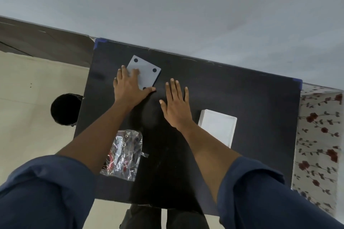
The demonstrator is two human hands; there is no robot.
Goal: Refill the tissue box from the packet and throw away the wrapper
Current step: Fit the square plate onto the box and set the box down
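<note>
Nearest, a crinkled clear plastic tissue packet with printed labelling lies on the black table beside the left forearm; whether tissues remain inside I cannot tell. Right of it stands a plain white rectangular box, its opening not visible. Farther on, the right hand rests flat, fingers spread, holding nothing. The left hand, also spread, presses a grey square card with black dots. A black round bin sits on the floor at left. Judging by this, lifting the packet comes next: pinch it gently, as thin film slips.
</note>
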